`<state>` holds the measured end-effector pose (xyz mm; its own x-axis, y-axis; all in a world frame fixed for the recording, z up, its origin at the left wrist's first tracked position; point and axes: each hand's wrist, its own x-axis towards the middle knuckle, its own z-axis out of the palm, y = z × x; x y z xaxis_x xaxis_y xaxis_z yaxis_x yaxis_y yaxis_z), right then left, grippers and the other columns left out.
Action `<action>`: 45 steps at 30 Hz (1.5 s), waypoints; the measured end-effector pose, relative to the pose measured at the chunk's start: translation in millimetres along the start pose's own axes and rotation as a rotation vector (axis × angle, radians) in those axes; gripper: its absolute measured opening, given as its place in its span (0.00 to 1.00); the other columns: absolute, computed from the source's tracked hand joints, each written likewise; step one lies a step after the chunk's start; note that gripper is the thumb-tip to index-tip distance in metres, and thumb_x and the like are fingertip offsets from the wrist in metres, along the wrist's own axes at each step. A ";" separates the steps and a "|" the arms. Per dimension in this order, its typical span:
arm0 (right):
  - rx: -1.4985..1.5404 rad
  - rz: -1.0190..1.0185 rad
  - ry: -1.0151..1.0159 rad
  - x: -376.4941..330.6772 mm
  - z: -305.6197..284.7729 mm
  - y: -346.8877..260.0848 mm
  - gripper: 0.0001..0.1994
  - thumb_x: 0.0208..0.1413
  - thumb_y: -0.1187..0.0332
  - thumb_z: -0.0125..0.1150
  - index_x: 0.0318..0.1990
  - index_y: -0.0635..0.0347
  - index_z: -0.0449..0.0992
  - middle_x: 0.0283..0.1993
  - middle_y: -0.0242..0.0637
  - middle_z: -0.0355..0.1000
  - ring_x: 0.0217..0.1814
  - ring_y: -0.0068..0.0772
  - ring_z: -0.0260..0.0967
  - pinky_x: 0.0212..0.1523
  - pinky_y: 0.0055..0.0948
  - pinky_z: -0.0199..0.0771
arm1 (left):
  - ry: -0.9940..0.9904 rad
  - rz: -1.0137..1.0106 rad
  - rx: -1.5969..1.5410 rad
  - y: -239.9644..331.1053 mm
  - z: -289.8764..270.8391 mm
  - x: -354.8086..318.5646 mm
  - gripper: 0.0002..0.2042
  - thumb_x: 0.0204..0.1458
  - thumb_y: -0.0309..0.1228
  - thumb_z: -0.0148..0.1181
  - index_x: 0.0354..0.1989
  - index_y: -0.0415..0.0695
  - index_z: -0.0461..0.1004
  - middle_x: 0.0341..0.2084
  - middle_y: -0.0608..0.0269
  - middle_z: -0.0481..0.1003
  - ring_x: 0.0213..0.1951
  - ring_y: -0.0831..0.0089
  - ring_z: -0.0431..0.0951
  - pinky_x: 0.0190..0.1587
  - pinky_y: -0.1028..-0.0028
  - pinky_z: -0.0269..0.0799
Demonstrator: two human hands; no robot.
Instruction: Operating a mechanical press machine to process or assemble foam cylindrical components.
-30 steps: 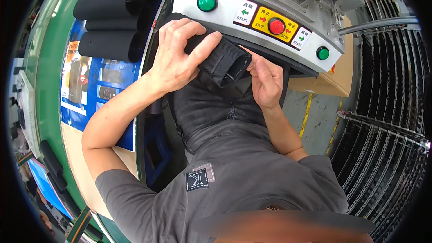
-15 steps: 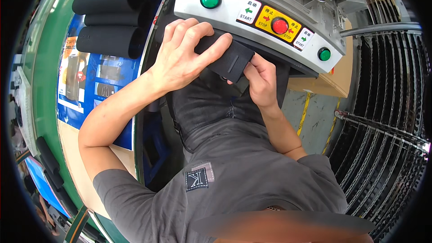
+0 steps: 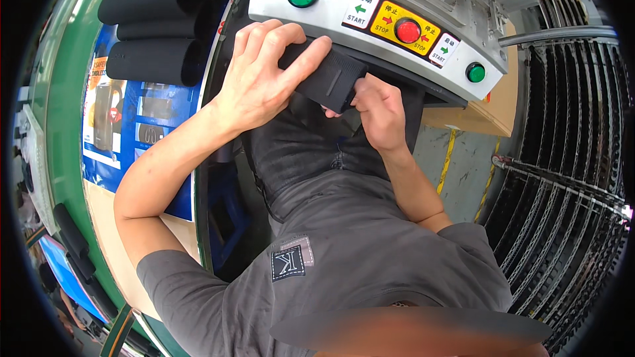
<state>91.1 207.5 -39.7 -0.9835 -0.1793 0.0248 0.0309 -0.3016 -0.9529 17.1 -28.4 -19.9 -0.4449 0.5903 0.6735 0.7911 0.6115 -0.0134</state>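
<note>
A: The black sleeve (image 3: 334, 78) has rolled over from a second ago: its flat face with the short dark line is up, and its mouth no longer gapes toward us. The right hand (image 3: 382, 116) has gone from an open, thumb-up pose to curled fingers at the sleeve's lower right corner.

B: And the left hand (image 3: 256, 86)?

A: About the same: thumb and fingers spread over the upper left of the sleeve, closed on it firmly, I'd say.

B: Does the right have hold of anything?

A: Its fingers are bent in and blurred right by the edge. I can't tell whether they pinch it. A fingertip peeks out under the lower edge, too.

B: So how far along is it?

A: Partway, I'd judge. The sleeve is already a tube, but its end is being handled, so that end looks unfinished. It's in the upper middle of the frame, just below the panel (image 3: 324, 14) with the red button (image 3: 407, 30).

B: And the other sleeves (image 3: 153, 61), upper left?

A: Lying out of hand. Done or waiting, I can't tell.
</note>
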 end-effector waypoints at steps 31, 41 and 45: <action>-0.455 0.006 0.035 60.2 -27.4 -57.9 0.08 0.64 0.70 0.67 0.42 0.66 0.87 0.31 0.33 0.81 0.31 0.24 0.73 0.34 0.22 0.72 | -0.340 -0.386 -0.700 -3.9 -3.6 8.1 0.41 0.35 0.24 0.72 0.67 0.42 0.71 0.55 0.52 0.73 0.55 0.50 0.76 0.63 0.59 0.73; -0.849 0.023 -0.070 57.1 -27.0 -51.0 0.01 0.58 0.76 0.69 0.35 0.62 0.82 0.27 0.25 0.76 0.26 0.18 0.63 0.29 0.20 0.63 | -0.407 -0.278 -0.475 -0.8 -9.5 1.7 0.41 0.34 0.25 0.71 0.66 0.45 0.73 0.54 0.53 0.72 0.53 0.52 0.74 0.61 0.61 0.72; -0.724 -0.011 -0.059 54.8 -32.1 -45.0 0.01 0.58 0.77 0.69 0.37 0.61 0.83 0.28 0.26 0.77 0.26 0.19 0.65 0.30 0.21 0.64 | -0.366 -0.183 -0.469 -1.4 -13.5 12.2 0.41 0.34 0.27 0.70 0.67 0.44 0.73 0.55 0.52 0.72 0.54 0.50 0.74 0.61 0.60 0.71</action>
<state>30.1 241.3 -5.2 -0.9712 -0.2359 0.0320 -0.1245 0.3886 -0.9130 16.2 -29.2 -1.8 -0.6403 0.6907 0.3360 0.7514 0.4725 0.4607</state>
